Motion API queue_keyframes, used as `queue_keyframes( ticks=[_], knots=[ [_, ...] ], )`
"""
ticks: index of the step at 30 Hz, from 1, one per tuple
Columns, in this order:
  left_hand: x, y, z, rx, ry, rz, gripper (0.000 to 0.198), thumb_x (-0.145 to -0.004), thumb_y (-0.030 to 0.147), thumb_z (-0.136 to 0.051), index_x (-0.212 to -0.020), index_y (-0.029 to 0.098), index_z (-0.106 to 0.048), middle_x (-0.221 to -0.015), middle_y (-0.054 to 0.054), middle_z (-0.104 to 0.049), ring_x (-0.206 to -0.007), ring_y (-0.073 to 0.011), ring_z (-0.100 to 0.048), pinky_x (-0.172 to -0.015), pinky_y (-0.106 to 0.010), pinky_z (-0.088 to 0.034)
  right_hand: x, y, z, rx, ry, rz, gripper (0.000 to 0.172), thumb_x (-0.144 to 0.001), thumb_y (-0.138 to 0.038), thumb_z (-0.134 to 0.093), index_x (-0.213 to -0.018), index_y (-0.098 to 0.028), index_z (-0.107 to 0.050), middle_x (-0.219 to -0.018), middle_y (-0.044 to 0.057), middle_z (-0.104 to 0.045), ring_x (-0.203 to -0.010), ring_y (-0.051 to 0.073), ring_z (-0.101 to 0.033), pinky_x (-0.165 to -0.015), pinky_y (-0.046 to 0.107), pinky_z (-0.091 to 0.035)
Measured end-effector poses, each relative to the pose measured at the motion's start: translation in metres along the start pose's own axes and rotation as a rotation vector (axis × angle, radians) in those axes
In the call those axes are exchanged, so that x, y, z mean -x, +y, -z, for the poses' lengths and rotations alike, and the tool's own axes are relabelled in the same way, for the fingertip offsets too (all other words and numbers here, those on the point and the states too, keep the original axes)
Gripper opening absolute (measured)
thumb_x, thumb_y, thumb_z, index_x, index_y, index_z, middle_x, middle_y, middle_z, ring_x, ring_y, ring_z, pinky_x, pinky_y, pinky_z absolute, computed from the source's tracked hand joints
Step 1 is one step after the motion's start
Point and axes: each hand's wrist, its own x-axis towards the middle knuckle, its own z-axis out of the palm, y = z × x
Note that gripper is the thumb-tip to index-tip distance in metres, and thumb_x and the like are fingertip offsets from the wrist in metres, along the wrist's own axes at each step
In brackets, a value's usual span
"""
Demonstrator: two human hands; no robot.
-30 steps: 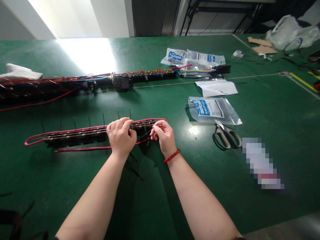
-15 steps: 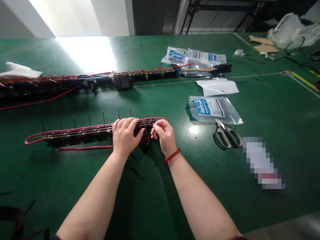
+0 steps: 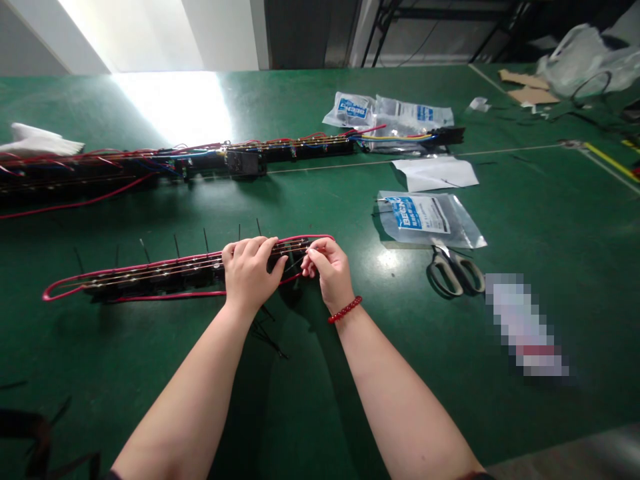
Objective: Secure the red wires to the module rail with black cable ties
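A long black bar (image 3: 165, 273) with bright metal strips lies across the table in front of me. Along it runs a red cable (image 3: 145, 262), looped at the left end and doubled back on the near side. Several thin black cable ties (image 3: 205, 240) stick up from the far edge. My left hand (image 3: 253, 273) is wrapped over the bar, fingers on top and thumb at the near side. At the bar's right end my right hand (image 3: 327, 267) is closed in a pinch, where a thin dark strand like a cable tie leads; the fingertips partly hide it.
Scissors (image 3: 455, 270) lie to the right, beside a clear labelled bag (image 3: 430, 220) and a white paper (image 3: 435, 175). Behind is a longer wired bar (image 3: 300, 148) with a red cable. More loose ties (image 3: 270, 339) lie below my left hand.
The bar's left end, with its cable loop, has swung slightly toward me and to the left. Both hands have stayed almost in place.
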Motion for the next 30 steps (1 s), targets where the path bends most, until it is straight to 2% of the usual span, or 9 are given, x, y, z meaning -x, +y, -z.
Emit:
queue_keyframes(
  ticks=[11, 16, 22, 30],
  knots=[
    [-0.0013, 0.0036, 0.0025, -0.017, 0.004, -0.004, 0.028, -0.086, 0.037, -0.060, -0.110, 0.025, -0.067, -0.111, -0.007, -0.072, -0.104, -0.0298, -0.060, -0.099, -0.050, -0.031, 0.0009, -0.0022, 0.0000, 0.012, 0.033, 0.006, 0.009, -0.081, -0.031, -0.055, -0.079, -0.022, -0.053, -0.056, -0.006, -0.059, -0.043, 0.008, -0.050, -0.043, 0.021, -0.036],
    [-0.0012, 0.0027, 0.0020, 0.022, -0.011, 0.004, 0.030, -0.086, 0.037, -0.059, -0.112, 0.025, -0.066, -0.115, -0.008, -0.071, -0.106, -0.0292, -0.061, -0.103, -0.050, -0.030, 0.0042, 0.0034, 0.0012, 0.190, 0.047, 0.075, 0.009, -0.082, -0.030, -0.055, -0.078, -0.023, -0.055, -0.057, -0.006, -0.057, -0.046, 0.009, -0.050, -0.049, 0.023, -0.042],
    [-0.0018, 0.0029, 0.0011, 0.017, -0.040, 0.013, 0.031, -0.089, 0.038, -0.055, -0.116, 0.026, -0.064, -0.119, -0.007, -0.070, -0.107, -0.0285, -0.062, -0.106, -0.051, -0.028, 0.0074, 0.0030, 0.0000, 0.407, -0.014, 0.093, 0.012, -0.082, -0.029, -0.055, -0.073, -0.022, -0.056, -0.055, -0.005, -0.056, -0.052, 0.011, -0.054, -0.054, 0.024, -0.042],
    [-0.0030, 0.0026, 0.0020, 0.025, -0.058, 0.026, 0.031, -0.089, 0.038, -0.056, -0.116, 0.026, -0.063, -0.117, -0.007, -0.070, -0.104, -0.0284, -0.061, -0.105, -0.050, -0.029, 0.0098, 0.0020, -0.0018, 0.481, -0.113, 0.089, 0.012, -0.081, -0.030, -0.056, -0.073, -0.021, -0.057, -0.061, -0.004, -0.056, -0.056, 0.012, -0.053, -0.056, 0.025, -0.041]
  ],
)
